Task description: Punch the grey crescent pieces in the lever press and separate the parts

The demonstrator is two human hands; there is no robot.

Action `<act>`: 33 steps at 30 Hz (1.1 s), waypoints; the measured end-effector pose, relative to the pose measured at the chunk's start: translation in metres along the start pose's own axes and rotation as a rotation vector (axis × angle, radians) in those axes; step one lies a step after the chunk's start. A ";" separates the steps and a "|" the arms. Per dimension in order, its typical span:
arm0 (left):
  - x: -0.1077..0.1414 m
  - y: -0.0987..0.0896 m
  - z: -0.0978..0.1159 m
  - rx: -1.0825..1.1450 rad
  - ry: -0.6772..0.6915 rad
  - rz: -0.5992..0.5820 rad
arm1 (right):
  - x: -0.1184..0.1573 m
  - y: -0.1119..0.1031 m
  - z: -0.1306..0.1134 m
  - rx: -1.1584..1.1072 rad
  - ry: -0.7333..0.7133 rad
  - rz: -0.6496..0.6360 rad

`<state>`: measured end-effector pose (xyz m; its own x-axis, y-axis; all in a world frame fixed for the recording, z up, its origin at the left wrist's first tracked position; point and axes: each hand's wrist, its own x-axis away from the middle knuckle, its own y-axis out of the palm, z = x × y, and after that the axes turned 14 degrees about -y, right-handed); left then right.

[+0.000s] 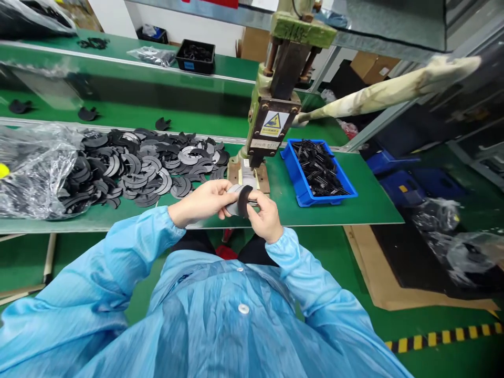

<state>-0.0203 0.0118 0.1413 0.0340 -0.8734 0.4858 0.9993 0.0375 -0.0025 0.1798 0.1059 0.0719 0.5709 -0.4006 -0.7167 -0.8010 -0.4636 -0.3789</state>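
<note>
My left hand (pixel 207 202) is closed on a grey curved plastic part (pixel 233 208), thumb on top. My right hand (pixel 266 216) pinches a black curved part (pixel 243 201), which overlaps the grey one; whether the two are joined I cannot tell. Both hands meet just in front of the base plate (pixel 263 181) of a green hand press (pixel 271 123). A small light-coloured piece (pixel 249 176) lies on that base, below the ram. To the left spreads a heap of grey and black crescent-shaped parts (pixel 157 165).
A blue bin (pixel 321 200) of small black parts stands right of the press. The press lever (pixel 394 92) reaches out to the upper right. A clear plastic bag (pixel 35 173) lies at the left. Behind, a black bin (pixel 196 67) sits on the far ledge.
</note>
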 end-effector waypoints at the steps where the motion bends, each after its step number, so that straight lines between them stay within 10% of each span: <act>1: 0.000 -0.001 -0.001 -0.025 0.004 0.021 | -0.002 -0.004 0.000 0.024 -0.028 -0.034; 7: 0.006 0.009 -0.013 -0.267 0.402 0.451 | -0.001 -0.017 0.002 0.148 -0.161 -0.127; 11: 0.005 0.014 -0.018 -0.451 0.479 0.427 | 0.000 -0.017 0.000 0.182 -0.219 -0.157; 25: -0.022 0.003 -0.035 0.107 0.044 -0.072 | 0.011 -0.030 0.010 0.169 -0.162 -0.116; 33: -0.139 -0.087 0.011 0.290 -0.149 0.447 | 0.042 -0.073 0.037 0.316 0.076 0.102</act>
<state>-0.1118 0.1353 0.0837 0.4302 -0.6645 0.6110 0.8421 0.5392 -0.0064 0.2557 0.1525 0.0477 0.4873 -0.4957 -0.7188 -0.8641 -0.1552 -0.4788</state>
